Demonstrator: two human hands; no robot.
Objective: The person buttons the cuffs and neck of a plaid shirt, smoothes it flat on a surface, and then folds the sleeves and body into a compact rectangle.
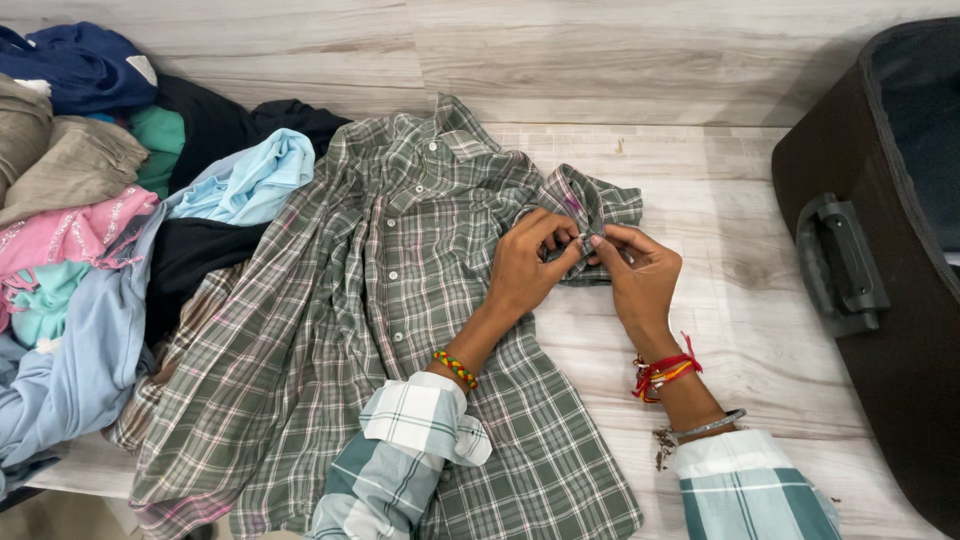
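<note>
A green and grey plaid shirt (pixel 390 300) lies spread on the light wooden floor, collar at the far end, front buttoned. Its right sleeve is folded across, with the cuff (pixel 592 205) at the centre right. My left hand (pixel 528 266) and my right hand (pixel 638 275) meet at that cuff, fingertips pinching its edge and a small button between them. Both wrists wear coloured thread bands, and my sleeves are rolled plaid.
A heap of clothes (pixel 95 210) in pink, light blue, navy, teal, black and beige lies at the left, touching the shirt. A dark brown open suitcase (pixel 870 300) with a grey handle stands at the right edge.
</note>
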